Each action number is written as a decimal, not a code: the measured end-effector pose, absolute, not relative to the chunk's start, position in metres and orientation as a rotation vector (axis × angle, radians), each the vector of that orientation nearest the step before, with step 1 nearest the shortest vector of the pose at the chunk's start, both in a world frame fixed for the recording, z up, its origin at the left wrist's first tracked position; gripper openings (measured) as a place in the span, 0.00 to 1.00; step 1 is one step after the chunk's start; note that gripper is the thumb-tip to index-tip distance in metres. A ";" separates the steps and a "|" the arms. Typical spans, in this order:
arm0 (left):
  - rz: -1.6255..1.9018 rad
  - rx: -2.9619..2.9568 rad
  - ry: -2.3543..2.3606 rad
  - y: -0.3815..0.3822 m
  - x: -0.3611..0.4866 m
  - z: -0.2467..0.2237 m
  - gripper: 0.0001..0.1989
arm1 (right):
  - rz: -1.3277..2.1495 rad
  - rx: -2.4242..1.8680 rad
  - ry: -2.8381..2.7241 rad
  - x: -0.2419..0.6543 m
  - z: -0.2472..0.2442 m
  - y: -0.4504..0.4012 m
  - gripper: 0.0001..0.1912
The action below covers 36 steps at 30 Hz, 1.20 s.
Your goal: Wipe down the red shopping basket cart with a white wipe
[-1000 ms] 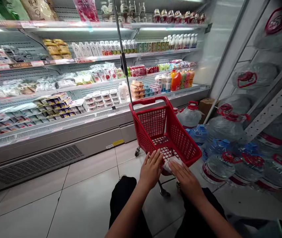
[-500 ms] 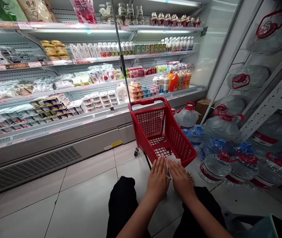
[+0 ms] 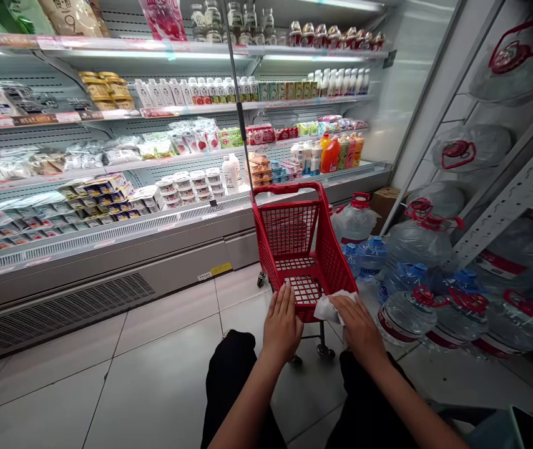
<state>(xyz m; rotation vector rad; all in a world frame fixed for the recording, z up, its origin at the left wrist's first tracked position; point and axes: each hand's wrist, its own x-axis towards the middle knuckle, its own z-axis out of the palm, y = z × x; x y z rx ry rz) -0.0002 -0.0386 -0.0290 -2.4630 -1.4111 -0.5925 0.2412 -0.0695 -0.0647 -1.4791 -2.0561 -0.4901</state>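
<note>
A small red shopping cart point(image 3: 336, 255) stands in front of me, its basket open toward my knees. My left hand point(image 3: 281, 327) lies against the near left corner of the basket, fingers stretched upward. At the near right corner, my right hand point(image 3: 359, 324) holds a crumpled white wipe point(image 3: 329, 307) against the rim. The wipe sticks out to the left of the fingers; part of it is hidden under them. A thin dark pole point(image 3: 241, 118) rises from the cart's left side.
A refrigerated display case point(image 3: 186, 255) with dairy and drinks runs along the back and left. Large water bottles point(image 3: 400, 317) stand on the floor at right, beside a white metal rack point(image 3: 505, 199). A cardboard box point(image 3: 385, 201) sits behind them. My knees flank the cart.
My hands have moved apart from the middle of the cart's near edge, the left to the left corner, the right to the right corner with the wipe. The cart looks slightly turned.
</note>
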 end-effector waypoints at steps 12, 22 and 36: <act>-0.574 -2.456 -1.403 -0.055 -0.044 -0.029 0.37 | -0.502 -1.157 -2.304 0.225 -0.039 -0.081 0.45; -0.593 -2.495 -1.396 -0.079 -0.016 -0.041 0.44 | -0.493 -1.126 -2.270 0.181 -0.051 -0.091 0.38; -0.694 -2.455 -1.454 -0.071 -0.049 -0.021 0.32 | -0.427 -1.294 -2.156 0.214 -0.028 -0.031 0.45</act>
